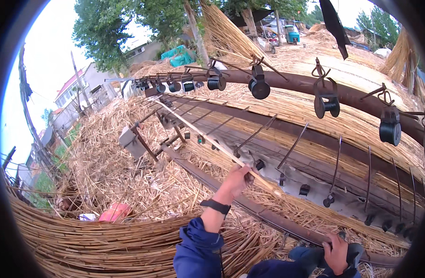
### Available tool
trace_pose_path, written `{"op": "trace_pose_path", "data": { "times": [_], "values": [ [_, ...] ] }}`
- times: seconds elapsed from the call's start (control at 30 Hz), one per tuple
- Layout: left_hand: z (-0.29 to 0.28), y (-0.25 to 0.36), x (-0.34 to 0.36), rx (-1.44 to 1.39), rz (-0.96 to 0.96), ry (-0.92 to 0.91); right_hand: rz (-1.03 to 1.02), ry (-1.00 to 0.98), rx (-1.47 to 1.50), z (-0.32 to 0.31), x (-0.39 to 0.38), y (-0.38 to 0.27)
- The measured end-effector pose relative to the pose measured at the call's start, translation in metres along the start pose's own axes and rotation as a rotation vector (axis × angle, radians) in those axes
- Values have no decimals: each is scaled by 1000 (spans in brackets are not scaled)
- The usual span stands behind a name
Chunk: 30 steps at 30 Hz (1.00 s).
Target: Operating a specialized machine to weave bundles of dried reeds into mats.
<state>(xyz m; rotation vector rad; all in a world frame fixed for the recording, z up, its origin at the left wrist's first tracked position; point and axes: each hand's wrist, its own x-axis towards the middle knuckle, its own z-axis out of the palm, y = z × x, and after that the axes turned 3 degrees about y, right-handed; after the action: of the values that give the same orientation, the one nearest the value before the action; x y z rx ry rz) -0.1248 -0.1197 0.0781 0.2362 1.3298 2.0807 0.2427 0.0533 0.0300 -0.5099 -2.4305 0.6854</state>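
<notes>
My left hand (238, 180), a black band on its wrist, is closed round long pale reed stalks (203, 134). The stalks slant from the far left of a long frame down toward the near right, over a row of metal rods (292, 146). Farther right, my right hand (336, 254) is at the near rusty rail (263, 214), fingers bent. A small dark thing shows at its fingertips, too small to name. Black spools (258, 88) in wire holders hang along the rusty upper pipe (286, 81). Smaller dark weights or spools (304, 189) hang below the rods.
A large heap of reeds (106, 245) lies at the near left, beside a pink bag (116, 212). Loose straw (106, 162) covers the ground. Beyond the pipe spreads a woven reed mat (277, 111). Upright reed bundles (231, 30) and a green vehicle (291, 34) stand farther back.
</notes>
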Motion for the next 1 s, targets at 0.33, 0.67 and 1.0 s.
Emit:
{"op": "trace_pose_path", "data": {
  "times": [0.33,0.67,1.0],
  "values": [
    [2,3,50,142,625,361,-5,1,-98,-19,-54,41],
    [102,-31,37,1002,888,33,189,212,95,-49,-72,56],
    [90,17,155,1140,139,-262,-1,204,-70,-45,-92,73]
  ]
}}
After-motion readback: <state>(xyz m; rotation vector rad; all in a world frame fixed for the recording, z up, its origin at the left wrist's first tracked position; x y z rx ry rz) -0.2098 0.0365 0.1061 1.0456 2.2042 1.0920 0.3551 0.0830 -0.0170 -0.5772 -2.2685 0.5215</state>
